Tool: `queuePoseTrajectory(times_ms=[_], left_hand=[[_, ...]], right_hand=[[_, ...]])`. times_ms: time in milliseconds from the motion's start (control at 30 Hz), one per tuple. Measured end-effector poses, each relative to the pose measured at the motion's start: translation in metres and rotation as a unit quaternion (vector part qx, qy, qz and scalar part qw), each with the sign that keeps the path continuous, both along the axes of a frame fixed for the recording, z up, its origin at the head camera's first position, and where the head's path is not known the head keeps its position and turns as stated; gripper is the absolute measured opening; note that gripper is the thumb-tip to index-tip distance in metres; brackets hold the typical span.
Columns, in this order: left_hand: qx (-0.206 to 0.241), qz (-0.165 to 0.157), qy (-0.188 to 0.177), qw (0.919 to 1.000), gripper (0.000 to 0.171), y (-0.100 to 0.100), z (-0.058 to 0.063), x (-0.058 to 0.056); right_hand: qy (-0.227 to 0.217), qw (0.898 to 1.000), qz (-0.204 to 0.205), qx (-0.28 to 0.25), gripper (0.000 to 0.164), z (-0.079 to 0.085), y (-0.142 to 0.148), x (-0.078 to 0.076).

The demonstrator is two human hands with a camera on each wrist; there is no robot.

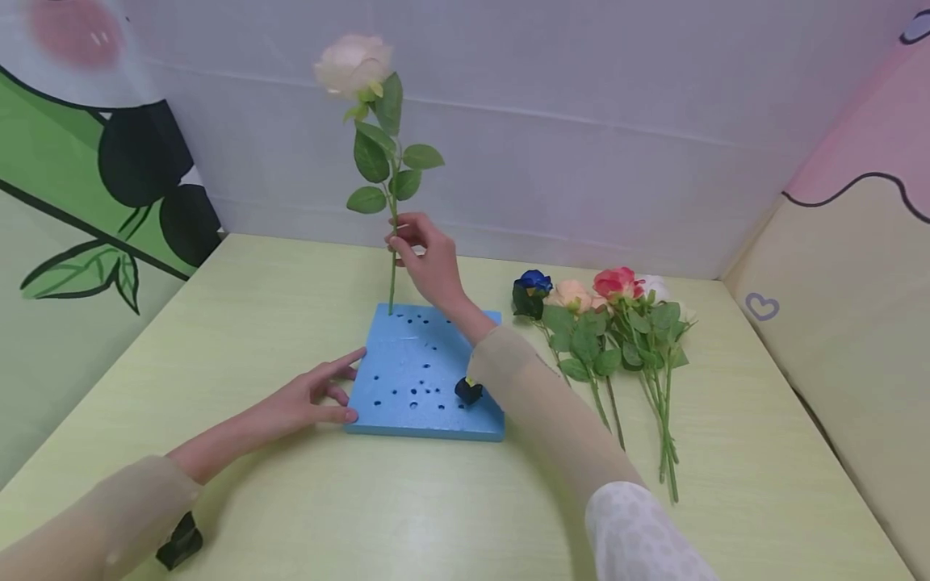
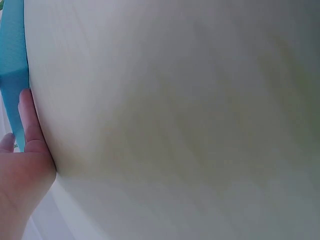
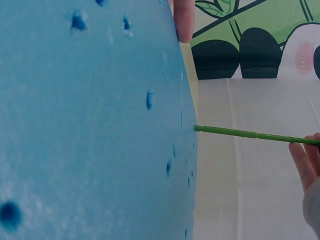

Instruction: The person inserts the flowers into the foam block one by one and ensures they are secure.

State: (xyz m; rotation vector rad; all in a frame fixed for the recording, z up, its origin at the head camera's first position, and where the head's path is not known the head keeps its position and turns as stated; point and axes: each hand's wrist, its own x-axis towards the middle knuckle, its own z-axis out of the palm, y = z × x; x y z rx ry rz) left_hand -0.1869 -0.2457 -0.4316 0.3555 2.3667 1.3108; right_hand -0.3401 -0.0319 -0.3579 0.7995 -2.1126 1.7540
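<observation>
My right hand (image 1: 433, 262) pinches the stem of a pale artificial rose (image 1: 354, 66), which stands nearly upright with its leaves above the fingers. The bare lower end of the green stem (image 3: 240, 133) meets the far-left corner of a blue board (image 1: 400, 355) dotted with holes. Whether the tip has entered a hole cannot be told. At the board's left edge, my left hand (image 1: 298, 399) touches the side with fingers and thumb spread. In the left wrist view, the left hand (image 2: 30, 160) lies low against the board's side (image 2: 12, 60).
Right of the board lie several artificial flowers on the pale table (image 1: 407, 508): a blue rose (image 1: 536, 282), a peach rose (image 1: 571, 296), a red rose (image 1: 617, 282) and whitish ones. A pale cloth backdrop (image 1: 581, 145) rises behind the table; printed panels flank both sides.
</observation>
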Motion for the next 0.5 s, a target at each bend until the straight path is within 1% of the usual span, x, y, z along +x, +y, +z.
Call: queuePoseTrajectory(times_ms=[67,233,500], left_hand=[[0.0,-0.001,0.0,1.0,0.09,0.0001,0.0002,-0.0002],[0.001,0.0,0.001,1.0,0.09,0.0007,-0.0002,-0.001],[0.001,0.002,-0.002,1.0,0.09,0.0013,0.0001,-0.0013]], right_hand=[[-0.002,1.0,0.002,0.0,0.025,-0.0004,0.0,-0.001],[-0.007,1.0,0.019,0.024,0.023,0.0002,0.0014,-0.0001],[0.02,0.996,0.035,0.073,0.02,0.0005,0.0044,0.0012]])
